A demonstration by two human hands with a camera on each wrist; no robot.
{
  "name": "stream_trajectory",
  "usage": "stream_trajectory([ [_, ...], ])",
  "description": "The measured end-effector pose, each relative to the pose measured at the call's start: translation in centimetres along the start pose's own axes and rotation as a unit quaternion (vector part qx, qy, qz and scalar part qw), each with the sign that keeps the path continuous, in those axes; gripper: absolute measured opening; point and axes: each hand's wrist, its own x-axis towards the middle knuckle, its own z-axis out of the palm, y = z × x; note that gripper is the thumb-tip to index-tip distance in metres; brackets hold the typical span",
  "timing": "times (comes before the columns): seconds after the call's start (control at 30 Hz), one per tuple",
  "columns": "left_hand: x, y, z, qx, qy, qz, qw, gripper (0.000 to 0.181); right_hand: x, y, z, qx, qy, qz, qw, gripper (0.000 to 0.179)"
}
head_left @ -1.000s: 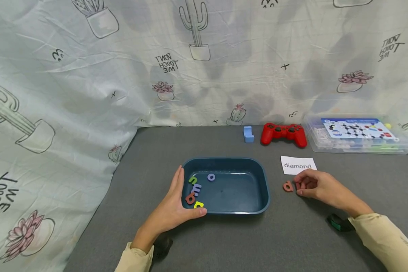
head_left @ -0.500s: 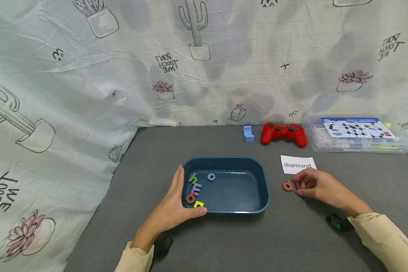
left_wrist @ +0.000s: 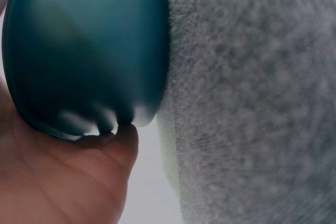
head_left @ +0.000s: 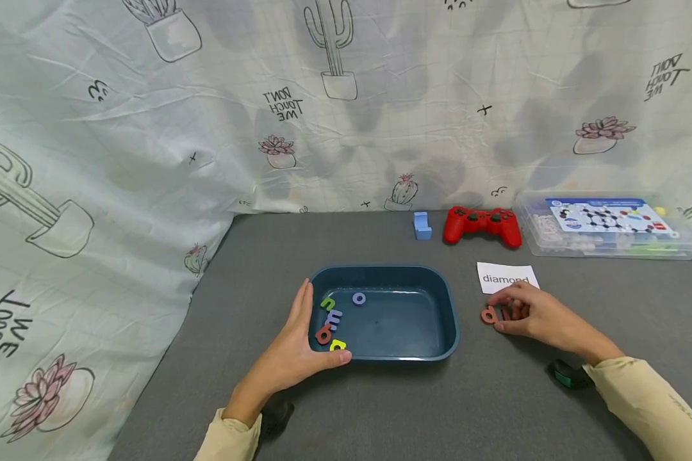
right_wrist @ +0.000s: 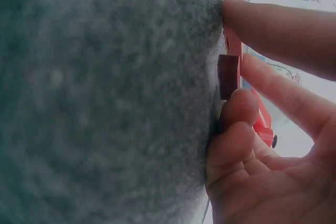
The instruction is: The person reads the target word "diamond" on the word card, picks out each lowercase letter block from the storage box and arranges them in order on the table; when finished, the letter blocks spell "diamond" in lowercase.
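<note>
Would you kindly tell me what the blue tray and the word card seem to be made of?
Tray: probably glossy plastic, judging by the smooth rounded corners and bright highlights. Card: likely matte paper or cardboard, given its flat, thin look and printed word.

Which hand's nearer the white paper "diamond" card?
Right: the right hand is just in front of the card; the left hand is farther left, at the dark-blue rectangular plastic tray.

A grey table (head_left: 392, 413) bears tray (head_left: 400, 326), letters (head_left: 493, 313), card (head_left: 498, 276), controller (head_left: 482, 223)

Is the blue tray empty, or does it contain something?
Not empty: the tray holds green n, purple m, purple o, red letter, yellow letter.
</note>
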Motion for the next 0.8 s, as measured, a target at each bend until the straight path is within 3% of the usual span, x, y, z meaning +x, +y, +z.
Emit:
stream_trajectory([
  [0.23, 0.05, -0.08, 0.01, -0.005, -0.001, 0.002, 1.0, 0.137, 0.11, 0.15, 0.09, -0.011, -0.003, 0.003, 0.9999, 0.034],
  [0.5, 0.0, -0.06, 0.11, -0.007, -0.002, 0.003, 1.0, 0.137, -0.48, 0.39, -0.31, 0.041, -0.015, 0.019, 0.9989, 0.04],
  [0.8, -0.02, 0.01, -0.06, -0.005, -0.004, 0.0, 1.0, 0.137, -0.64, 0.41, -0.39, 0.024, -0.016, 0.024, 0.9993, 0.031],
])
